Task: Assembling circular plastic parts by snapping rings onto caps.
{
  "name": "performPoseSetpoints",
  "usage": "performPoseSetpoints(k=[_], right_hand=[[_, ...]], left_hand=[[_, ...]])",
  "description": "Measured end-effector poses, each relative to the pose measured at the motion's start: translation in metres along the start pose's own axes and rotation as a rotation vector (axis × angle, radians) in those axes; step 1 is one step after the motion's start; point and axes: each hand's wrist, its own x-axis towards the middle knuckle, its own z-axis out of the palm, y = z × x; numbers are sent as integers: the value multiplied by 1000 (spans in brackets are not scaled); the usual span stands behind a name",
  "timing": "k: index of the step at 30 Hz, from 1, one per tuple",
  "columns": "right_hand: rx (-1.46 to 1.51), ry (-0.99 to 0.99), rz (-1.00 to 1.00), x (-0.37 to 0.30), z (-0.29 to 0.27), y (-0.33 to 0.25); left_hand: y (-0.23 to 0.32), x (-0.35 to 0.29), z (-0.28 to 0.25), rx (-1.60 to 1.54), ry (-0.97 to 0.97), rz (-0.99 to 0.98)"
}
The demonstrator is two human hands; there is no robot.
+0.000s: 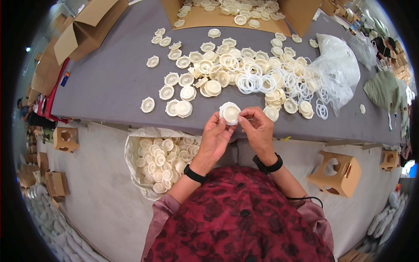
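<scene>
At the table's front edge, my left hand [217, 139] holds a round cream plastic cap [230, 112] between thumb and fingers, its face up. A white ring lies around the cap's raised middle. My right hand [258, 127] is closed in a pinch at the cap's right rim. Ahead of both hands spreads a pile of similar cream caps [205, 66], some face up and some stacked. White rings [249, 84] lie heaped at the pile's right, beside a clear plastic bag [338, 65] that has more rings near its mouth.
An open cardboard box [301, 15] full of caps stands at the table's back. Another carton [94, 26] sits at the far left of the grey table [109, 87]. Below the edge, a white sack [133, 163] holds many caps. A tan stool [338, 172] stands on the right.
</scene>
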Motion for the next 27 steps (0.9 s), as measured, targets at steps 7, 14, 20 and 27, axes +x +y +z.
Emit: performPoseSetpoints(k=[7, 14, 20, 27], right_hand=[[364, -123, 245, 2, -16, -2], [432, -95, 214, -5, -21, 14], [276, -112, 133, -10, -22, 25], [339, -194, 105, -9, -17, 7]], left_hand=[[-6, -7, 0, -25, -53, 9], [-10, -10, -18, -21, -61, -32], [-13, -17, -19, -16, -13, -49], [-4, -23, -20, 96, -83, -25]])
